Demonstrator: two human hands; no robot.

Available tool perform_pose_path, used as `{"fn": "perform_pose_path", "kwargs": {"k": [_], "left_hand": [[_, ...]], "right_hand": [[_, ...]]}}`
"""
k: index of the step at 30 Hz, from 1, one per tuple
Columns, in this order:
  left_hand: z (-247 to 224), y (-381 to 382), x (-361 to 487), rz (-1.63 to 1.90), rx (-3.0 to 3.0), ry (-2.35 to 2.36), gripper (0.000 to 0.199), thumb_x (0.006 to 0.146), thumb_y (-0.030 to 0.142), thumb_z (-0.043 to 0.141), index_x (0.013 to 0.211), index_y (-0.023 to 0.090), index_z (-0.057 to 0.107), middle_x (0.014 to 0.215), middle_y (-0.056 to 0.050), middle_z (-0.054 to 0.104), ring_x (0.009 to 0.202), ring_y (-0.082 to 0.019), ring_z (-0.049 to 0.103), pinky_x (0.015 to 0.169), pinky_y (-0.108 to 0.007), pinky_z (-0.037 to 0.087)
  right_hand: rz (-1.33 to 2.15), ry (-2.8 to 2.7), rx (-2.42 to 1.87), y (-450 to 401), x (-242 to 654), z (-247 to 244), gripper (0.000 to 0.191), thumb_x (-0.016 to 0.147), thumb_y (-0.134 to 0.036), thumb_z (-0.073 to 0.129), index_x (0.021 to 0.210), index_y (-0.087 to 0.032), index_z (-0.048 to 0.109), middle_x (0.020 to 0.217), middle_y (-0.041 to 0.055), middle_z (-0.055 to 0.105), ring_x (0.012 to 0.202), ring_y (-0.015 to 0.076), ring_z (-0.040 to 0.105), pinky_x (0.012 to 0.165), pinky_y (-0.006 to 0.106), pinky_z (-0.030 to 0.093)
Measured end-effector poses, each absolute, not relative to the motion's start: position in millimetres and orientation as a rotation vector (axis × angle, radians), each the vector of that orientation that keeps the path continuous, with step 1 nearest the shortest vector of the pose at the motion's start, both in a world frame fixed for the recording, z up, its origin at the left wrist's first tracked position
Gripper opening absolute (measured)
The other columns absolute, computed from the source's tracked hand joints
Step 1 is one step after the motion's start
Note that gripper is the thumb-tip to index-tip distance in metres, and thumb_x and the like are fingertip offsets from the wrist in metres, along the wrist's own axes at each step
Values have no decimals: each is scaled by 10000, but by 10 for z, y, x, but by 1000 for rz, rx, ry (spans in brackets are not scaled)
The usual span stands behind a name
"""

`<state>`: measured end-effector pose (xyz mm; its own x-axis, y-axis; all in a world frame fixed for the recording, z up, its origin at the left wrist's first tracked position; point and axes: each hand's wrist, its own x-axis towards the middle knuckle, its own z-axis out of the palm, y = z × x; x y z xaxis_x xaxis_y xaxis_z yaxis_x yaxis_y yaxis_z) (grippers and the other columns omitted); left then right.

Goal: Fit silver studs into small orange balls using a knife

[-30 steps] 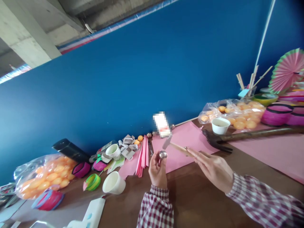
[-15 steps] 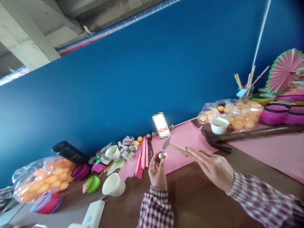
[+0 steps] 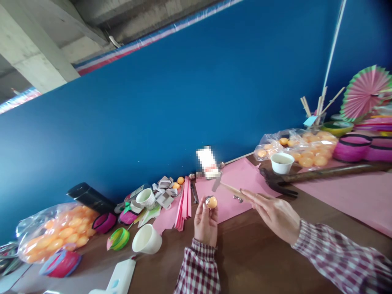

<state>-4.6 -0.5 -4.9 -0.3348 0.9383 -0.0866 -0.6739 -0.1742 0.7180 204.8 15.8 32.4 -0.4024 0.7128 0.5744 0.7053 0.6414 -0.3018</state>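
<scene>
My left hand (image 3: 206, 224) grips an orange ball (image 3: 212, 202) with its fingertips. The ball looks like a ping-pong ball, and its left edge is covered in something shiny and silver. My right hand (image 3: 277, 214) holds a thin wooden-handled tool (image 3: 232, 190), fingers pressed together around the handle. Its flat grey end is above the pink paper, up and right of the ball, apart from it; I cannot make out its kind. Small silver bits (image 3: 237, 199) are below the handle, near the right fingertips. Under both hands spreads a pink sheet of paper (image 3: 245, 171) on the brown table.
A hammer (image 3: 324, 173) lies at the right, beside a white bowl (image 3: 282, 163) and a bag of orange balls (image 3: 318, 149). To the left are a white cup (image 3: 147, 239), a green tape roll (image 3: 119, 238), another ball bag (image 3: 61, 232) and a white power strip (image 3: 121, 275). A blue partition (image 3: 183, 102) stands behind.
The ball has turned in my left hand: its silver side faced me before, and now its orange side shows. The grey end of the tool has shifted slightly away from the ball.
</scene>
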Motion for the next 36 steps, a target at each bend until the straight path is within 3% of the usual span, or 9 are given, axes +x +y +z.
{"fn": "perform_pose_path", "kwargs": {"k": [5, 10, 15, 19, 23, 26, 36], "left_hand": [[-28, 0, -57, 1776, 453, 844, 304, 647, 202, 672, 944, 204, 605, 937, -50, 645, 858, -144, 615, 777, -250, 471], [-15, -11, -56, 1747, 438, 780, 341, 657, 171, 660, 990, 199, 589, 938, -62, 647, 903, -166, 606, 809, -274, 465], [3, -15, -62, 1755, 360, 734, 291, 675, 203, 645, 963, 207, 602, 929, -56, 642, 874, -158, 609, 800, -274, 473], [-11, -9, -61, 1753, 344, 752, 278, 692, 190, 626, 969, 207, 605, 929, -62, 635, 779, -117, 613, 734, -233, 489], [-14, -4, -43, 1777, 360, 716, 230, 705, 196, 612, 934, 184, 617, 981, -79, 625, 858, -136, 601, 789, -252, 474], [-12, -1, -33, 1768, 319, 738, 186, 719, 191, 593, 901, 167, 625, 992, -87, 627, 863, -142, 603, 808, -267, 471], [-14, 5, -60, 1724, 208, 712, 127, 770, 121, 507, 829, 122, 619, 891, -96, 651, 868, -143, 612, 806, -234, 489]], "right_hand": [[124, -2171, -1125, 152, 2032, 285, 429, 859, -173, 324, 1282, -240, 344, 999, 33, 636, 697, 103, 625, 614, 195, 491], [127, -2250, -1113, 151, 2007, 256, 426, 850, -178, 353, 1268, -253, 366, 951, 22, 652, 607, 98, 618, 545, 189, 482], [139, -2140, -1112, 151, 2005, 248, 434, 853, -158, 327, 1280, -235, 345, 1038, 31, 626, 717, 99, 630, 616, 186, 497], [117, -2232, -1098, 144, 1998, 241, 433, 838, -150, 356, 1259, -250, 378, 957, 14, 656, 617, 90, 624, 547, 174, 489], [64, -2154, -1101, 139, 1993, 231, 445, 841, -147, 347, 1275, -245, 356, 987, 26, 647, 671, 95, 628, 572, 175, 488], [15, -2215, -1100, 137, 1996, 223, 453, 841, -158, 363, 1286, -242, 342, 918, 28, 663, 607, 90, 617, 540, 171, 469], [-140, -2294, -1103, 152, 2003, 196, 450, 856, -182, 359, 1302, -233, 318, 821, 26, 646, 558, 84, 574, 510, 174, 429]]}}
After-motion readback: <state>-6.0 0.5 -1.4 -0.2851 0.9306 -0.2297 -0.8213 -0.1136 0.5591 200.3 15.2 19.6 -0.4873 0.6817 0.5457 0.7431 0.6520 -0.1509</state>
